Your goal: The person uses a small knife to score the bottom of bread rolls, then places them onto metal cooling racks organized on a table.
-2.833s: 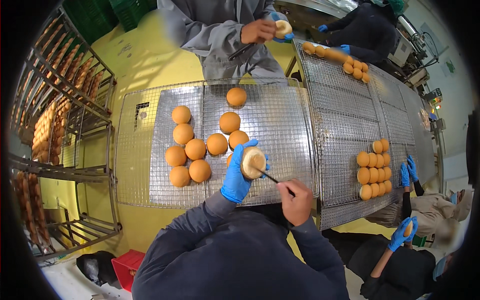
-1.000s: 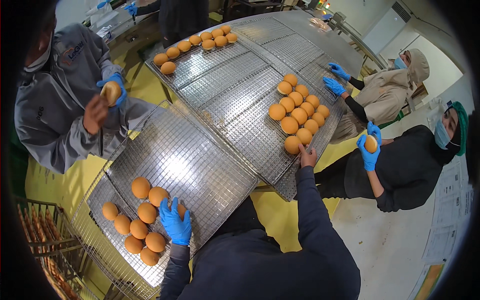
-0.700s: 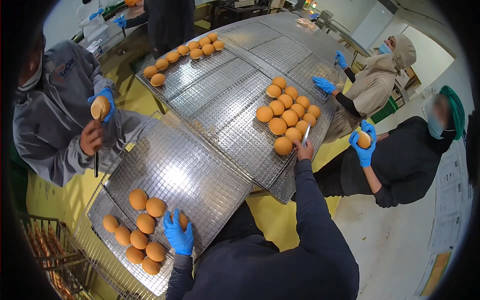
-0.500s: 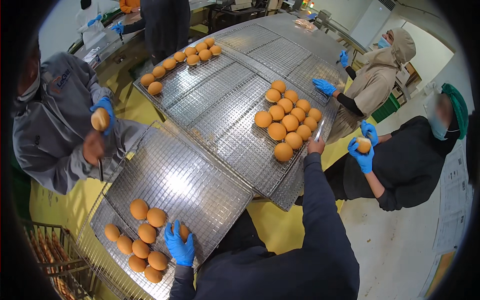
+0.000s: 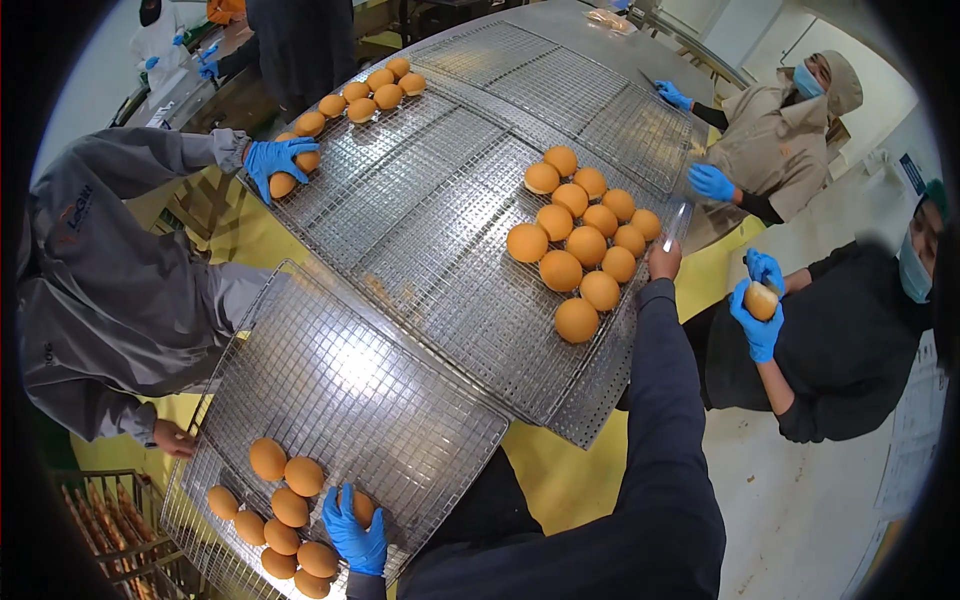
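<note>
My left hand (image 5: 355, 535), in a blue glove, rests on the near wire rack (image 5: 370, 410) with its fingers curved round a golden bun (image 5: 358, 508), beside several other buns (image 5: 289, 506). My right hand (image 5: 664, 258), bare, reaches to the right edge of the large wire rack (image 5: 450, 310) and grips a slim metal knife (image 5: 677, 222), blade pointing away from me. Just left of it sits a cluster of round buns (image 5: 586, 244), some showing pale sides.
A grey-clad co-worker (image 5: 100, 250) has a gloved hand on far-left buns (image 5: 283, 184). At right, a co-worker in beige (image 5: 770, 150) and one in black (image 5: 830, 340), holding a bun. Metal table (image 5: 545, 20) behind; bread trolley (image 5: 115, 530) at lower left.
The view has turned rightward. My left hand went from holding a pale-faced bun to the rack's buns; my right reached right with the knife. The grey-clad co-worker's gloved hand moved onto buns.
</note>
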